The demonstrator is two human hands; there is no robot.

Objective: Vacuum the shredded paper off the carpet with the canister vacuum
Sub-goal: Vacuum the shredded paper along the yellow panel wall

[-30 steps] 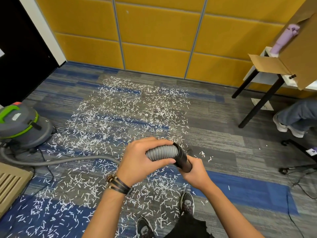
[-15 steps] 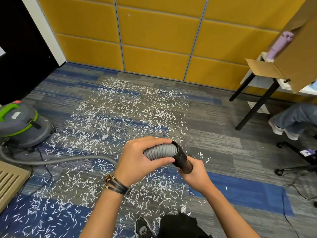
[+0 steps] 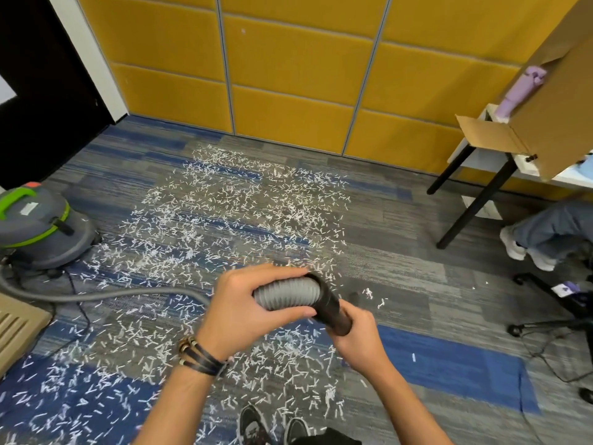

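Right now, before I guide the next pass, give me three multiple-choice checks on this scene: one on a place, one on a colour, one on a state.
1. Where in the view does the canister vacuum stand?
A) at the far left
B) at the far right
C) dead centre

2. What colour is the cuff at the end of the hose?
A) white
B) green
C) black

3. How is the hose end held?
A) by one hand alone
B) by both hands
C) by neither hand

Answers:
1 A: its grey body with green trim sits at the left edge of the view.
2 C: the cuff is black, just past the grey ribbing.
3 B: the left hand wraps the ribbed part and the right hand grips the cuff.
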